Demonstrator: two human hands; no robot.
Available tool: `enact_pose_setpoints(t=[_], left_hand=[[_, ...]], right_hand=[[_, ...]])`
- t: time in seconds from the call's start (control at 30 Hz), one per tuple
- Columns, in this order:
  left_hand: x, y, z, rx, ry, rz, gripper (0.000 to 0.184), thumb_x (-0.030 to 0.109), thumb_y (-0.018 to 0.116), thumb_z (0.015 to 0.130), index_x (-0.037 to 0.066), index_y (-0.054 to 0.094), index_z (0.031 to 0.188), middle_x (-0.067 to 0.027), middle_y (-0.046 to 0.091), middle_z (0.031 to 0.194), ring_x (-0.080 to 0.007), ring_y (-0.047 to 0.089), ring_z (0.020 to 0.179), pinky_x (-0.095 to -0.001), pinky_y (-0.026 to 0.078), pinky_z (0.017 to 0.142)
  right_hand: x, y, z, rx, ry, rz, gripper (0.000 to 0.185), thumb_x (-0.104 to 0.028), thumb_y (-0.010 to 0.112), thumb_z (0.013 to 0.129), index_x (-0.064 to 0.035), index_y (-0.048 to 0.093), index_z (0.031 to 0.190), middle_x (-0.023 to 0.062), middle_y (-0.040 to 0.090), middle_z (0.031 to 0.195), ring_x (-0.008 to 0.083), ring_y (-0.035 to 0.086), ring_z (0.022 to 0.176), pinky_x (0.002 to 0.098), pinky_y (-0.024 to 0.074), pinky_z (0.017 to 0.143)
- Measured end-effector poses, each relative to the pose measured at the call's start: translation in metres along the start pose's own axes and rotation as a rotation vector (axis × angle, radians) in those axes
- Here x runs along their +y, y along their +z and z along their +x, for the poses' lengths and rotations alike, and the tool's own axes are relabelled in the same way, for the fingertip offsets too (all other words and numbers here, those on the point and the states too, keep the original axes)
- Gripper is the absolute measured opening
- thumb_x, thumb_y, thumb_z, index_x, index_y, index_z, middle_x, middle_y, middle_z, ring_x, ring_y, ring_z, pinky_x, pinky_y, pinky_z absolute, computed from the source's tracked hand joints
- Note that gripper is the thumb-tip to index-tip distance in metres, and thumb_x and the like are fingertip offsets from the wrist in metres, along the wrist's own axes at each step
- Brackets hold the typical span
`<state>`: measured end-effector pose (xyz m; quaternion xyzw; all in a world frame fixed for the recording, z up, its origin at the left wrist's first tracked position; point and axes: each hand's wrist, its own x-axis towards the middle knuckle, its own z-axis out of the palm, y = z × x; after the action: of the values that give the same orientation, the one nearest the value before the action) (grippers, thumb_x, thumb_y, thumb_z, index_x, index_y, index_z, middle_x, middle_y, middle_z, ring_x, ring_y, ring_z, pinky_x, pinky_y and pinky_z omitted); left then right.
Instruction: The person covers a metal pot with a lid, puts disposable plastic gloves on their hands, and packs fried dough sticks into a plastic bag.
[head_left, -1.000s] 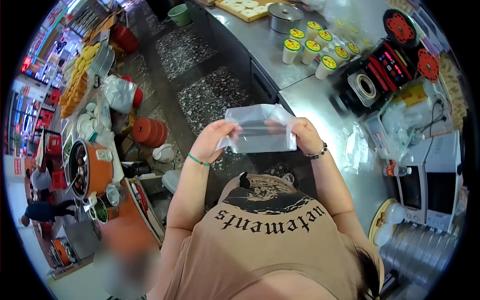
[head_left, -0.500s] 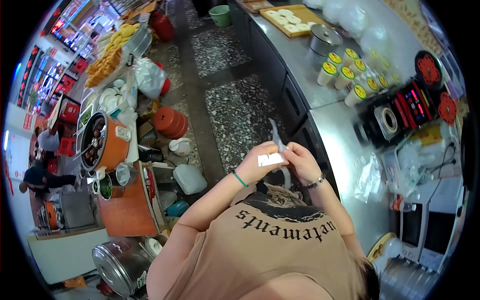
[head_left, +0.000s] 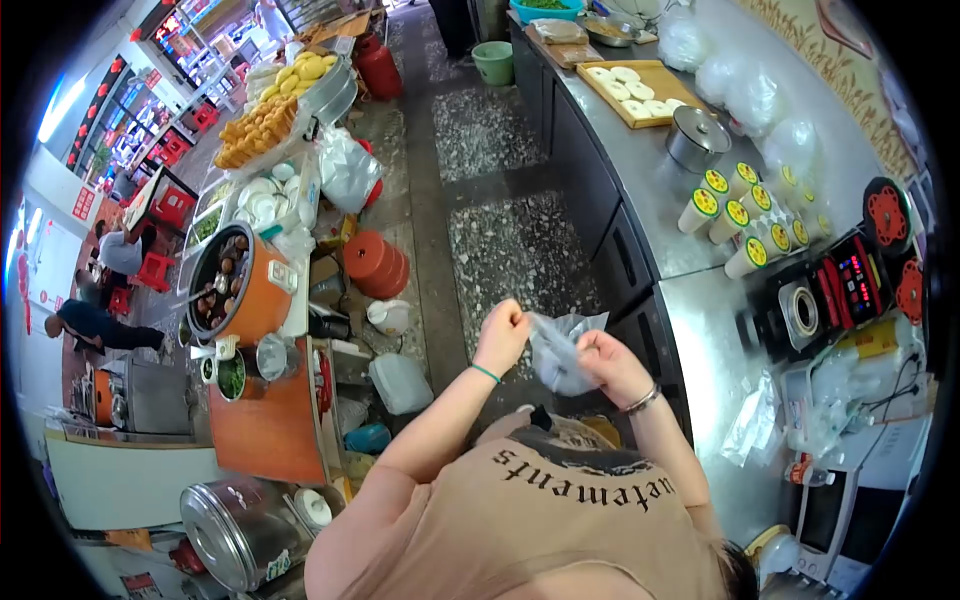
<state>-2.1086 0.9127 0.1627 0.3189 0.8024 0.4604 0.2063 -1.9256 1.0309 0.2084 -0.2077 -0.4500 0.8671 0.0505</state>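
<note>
Plastic bag [head_left: 560,365], head view: the bag is hanging between the two hands, forward of the tan shirt [head_left: 565,490], above the floor [head_left: 500,250] and to the left of the metal tabletop [head_left: 695,315]. The left hand [head_left: 502,337] is gripping the bag at its upper left corner; its fingers are curling together and clamping on the film, so that the bag is extending to their right. The right hand [head_left: 617,372] is holding the right side of the bag; its fingers are closing on the film, with the bulk of the bag lying to their left. Between the two grips the film is forming loose folds; whether the mouth of the bag is standing open cannot be determined.

On the tabletop, loose clear plastic [head_left: 752,420] is lying to the right of the right hand, near a black-and-red machine [head_left: 838,285]. Lidded cups [head_left: 698,213] are standing in a group farther forward, with a metal pot [head_left: 697,148] just beside them. Beyond the pot, a wooden tray [head_left: 660,82] is bearing white ring-shaped pieces. On the opposite side, an orange pot [head_left: 264,300] is standing well apart from the left hand.
</note>
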Motion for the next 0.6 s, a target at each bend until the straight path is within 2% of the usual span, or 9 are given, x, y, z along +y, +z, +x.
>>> enact_pose_setpoints(t=[0.1,0.13,0.2,0.27,0.3,0.4,0.47,0.53,0.6], left_hand=[[0.022,0.009,0.001,0.147,0.236,-0.259,0.024,-0.002,0.056,0.075,0.001,0.051,0.098,-0.0159,0.053,0.095,-0.0261,0.055,0.080,-0.0354,0.047,0.074],[0.036,0.004,0.001,0.018,0.562,0.077,0.047,-0.004,0.055,0.073,0.000,0.042,0.118,-0.0185,0.049,0.106,-0.0330,0.055,0.094,-0.0385,0.047,0.085],[0.071,0.016,-0.014,-0.072,0.625,0.239,0.047,-0.002,0.056,0.073,0.001,0.044,0.119,-0.0201,0.051,0.107,-0.0380,0.056,0.097,-0.0421,0.047,0.085],[0.057,0.035,0.005,-0.142,0.465,0.267,0.044,0.000,0.055,0.074,0.002,0.044,0.116,-0.0211,0.053,0.107,-0.0390,0.058,0.093,-0.0436,0.048,0.080],[0.048,0.049,0.014,-0.231,0.311,0.291,0.041,0.003,0.055,0.075,0.002,0.045,0.114,-0.0220,0.054,0.108,-0.0400,0.059,0.089,-0.0451,0.049,0.075],[0.070,0.057,0.042,-0.155,0.267,0.273,0.018,0.009,0.055,0.081,0.008,0.056,0.099,-0.0180,0.061,0.093,-0.0379,0.060,0.085,-0.0447,0.048,0.072],[0.085,0.071,0.059,-0.099,0.247,0.128,0.011,0.016,0.054,0.089,0.007,0.056,0.095,-0.0187,0.061,0.083,-0.0371,0.060,0.074,-0.0422,0.047,0.065],[0.100,0.087,0.067,-0.287,0.213,-0.006,0.008,0.012,0.056,0.089,0.004,0.055,0.091,-0.0101,0.057,0.074,-0.0165,0.055,0.066,-0.0295,0.045,0.063],[0.106,0.107,0.077,-0.558,0.100,-0.237,0.007,0.008,0.052,0.091,0.004,0.054,0.097,-0.0030,0.057,0.080,-0.0085,0.050,0.073,-0.0252,0.043,0.066]], right_hand=[[0.011,-0.016,0.022,0.271,-0.168,-0.669,0.014,-0.013,0.063,0.085,-0.0065,0.054,0.093,-0.0006,0.051,0.058,0.0106,0.046,0.050,0.0261,0.0376,0.049],[0.004,-0.018,0.027,0.395,-0.135,-0.920,0.016,-0.014,0.064,0.083,-0.0063,0.054,0.094,0.0019,0.051,0.057,0.0127,0.048,0.050,0.0284,0.0392,0.049],[-0.008,-0.014,0.034,0.396,-0.109,-0.986,0.018,-0.012,0.063,0.080,-0.0072,0.053,0.094,0.0092,0.056,0.061,0.0219,0.056,0.054,0.0355,0.0433,0.052],[-0.011,-0.018,0.041,0.414,-0.302,-1.185,0.018,-0.011,0.061,0.079,-0.0081,0.053,0.094,0.0127,0.061,0.066,0.0310,0.062,0.063,0.0410,0.0460,0.056],[-0.027,-0.016,0.043,0.425,-0.141,-1.283,0.019,-0.013,0.061,0.078,-0.0092,0.052,0.094,0.0145,0.063,0.072,0.0351,0.063,0.071,0.0448,0.0479,0.061],[-0.020,-0.069,0.051,0.450,-0.328,-1.437,0.019,-0.014,0.061,0.078,-0.0103,0.053,0.094,0.0142,0.063,0.085,0.0327,0.063,0.079,0.0427,0.0493,0.066],[-0.022,-0.109,0.060,0.560,-0.311,-1.376,0.018,-0.012,0.063,0.077,-0.0092,0.054,0.092,0.0134,0.062,0.086,0.0329,0.062,0.079,0.0414,0.0495,0.068],[-0.054,-0.134,0.056,0.584,-0.313,-1.096,0.016,-0.012,0.064,0.079,-0.0073,0.054,0.090,0.0095,0.061,0.080,0.0243,0.063,0.072,0.0352,0.0501,0.063],[-0.069,-0.174,0.068,0.461,-0.184,-0.569,0.014,-0.013,0.064,0.082,-0.0061,0.054,0.090,0.0029,0.059,0.076,0.0132,0.059,0.069,0.0282,0.0488,0.060]])
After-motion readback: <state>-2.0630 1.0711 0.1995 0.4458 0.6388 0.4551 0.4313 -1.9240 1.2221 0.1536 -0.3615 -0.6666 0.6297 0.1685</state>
